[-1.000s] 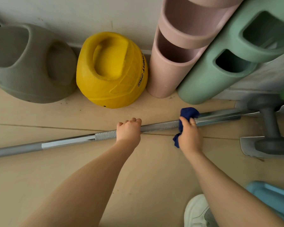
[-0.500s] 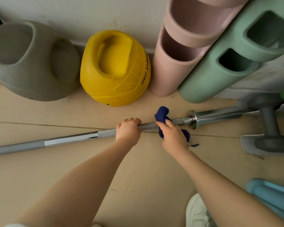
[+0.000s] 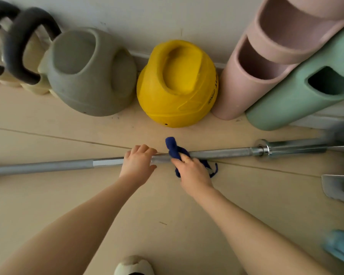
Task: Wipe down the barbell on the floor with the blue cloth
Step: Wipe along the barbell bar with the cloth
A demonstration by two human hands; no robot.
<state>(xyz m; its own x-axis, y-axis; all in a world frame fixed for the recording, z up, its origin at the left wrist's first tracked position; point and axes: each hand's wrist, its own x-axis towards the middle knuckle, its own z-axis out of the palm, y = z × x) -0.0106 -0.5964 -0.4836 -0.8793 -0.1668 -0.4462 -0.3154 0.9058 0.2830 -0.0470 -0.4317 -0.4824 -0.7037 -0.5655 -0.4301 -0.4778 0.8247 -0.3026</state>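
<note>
Long silver steel barbell [image 3: 222,152] lies flat on the beige floor [image 3: 167,205], running from left edge to right edge across mid-frame, collar and sleeve at right. Dark blue cloth [image 3: 174,148] is draped over the bar at frame centre, one bunched end sticking up past the bar, the rest trailing below it. My right hand [image 3: 194,171] has its grip curled round the cloth, pressing it on the bar; a ring shows on one finger. My left hand [image 3: 137,163] sits just left of it, grip wrapped over the bare bar, fingers curled over the far side.

Above the bar, against the white wall [image 3: 127,14]: yellow rubber kettlebell-shaped weight [image 3: 177,84] at centre, grey one [image 3: 91,72] to its left, black-handled kettlebells [image 3: 22,46] in the upper left. Upper right: pink foam cylinder [image 3: 266,56] and green foam cylinder [image 3: 310,88], both leaning. White shoe toe [image 3: 133,264] at bottom centre. Blurred light-blue object [image 3: 342,249] at lower right.
</note>
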